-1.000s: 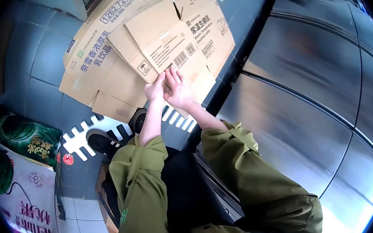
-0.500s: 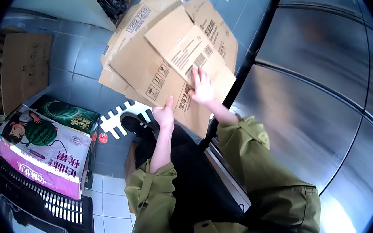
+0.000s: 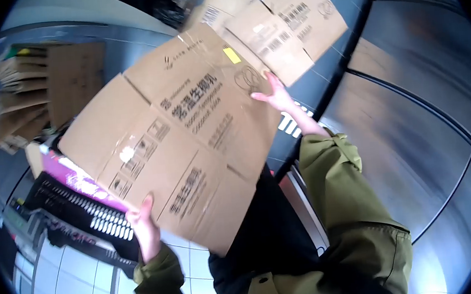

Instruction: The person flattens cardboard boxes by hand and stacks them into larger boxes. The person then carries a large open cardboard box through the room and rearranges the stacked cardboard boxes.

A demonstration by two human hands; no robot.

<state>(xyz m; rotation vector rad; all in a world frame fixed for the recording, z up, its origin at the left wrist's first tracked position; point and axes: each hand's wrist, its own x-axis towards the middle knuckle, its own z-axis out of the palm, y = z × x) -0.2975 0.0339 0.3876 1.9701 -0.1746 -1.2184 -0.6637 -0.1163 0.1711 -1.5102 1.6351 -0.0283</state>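
Observation:
A large flattened cardboard box [image 3: 189, 134], printed with dark text and symbols and bearing a small yellow sticker, is held up tilted before my legs. My left hand [image 3: 144, 219] grips its lower left edge, thumb on the printed face and fingers hidden behind. At the upper right edge, my right hand [image 3: 274, 94] holds the same sheet with the thumb in front. Beyond it, other flattened cardboard [image 3: 271, 37] lies on the floor, partly covered by the held sheet.
Stacked folded cardboard [image 3: 24, 98] stands at the left. Below it are a black plastic crate [image 3: 78, 208] and a pink printed box [image 3: 78, 177]. Steel cabinet doors [image 3: 411, 109] line the right side. Black bags [image 3: 164, 5] are at the top.
The large sheet has come up off the other cardboard and swung left, towards me. My left hand has moved left and down, my right hand right and slightly up. The view has shifted left.

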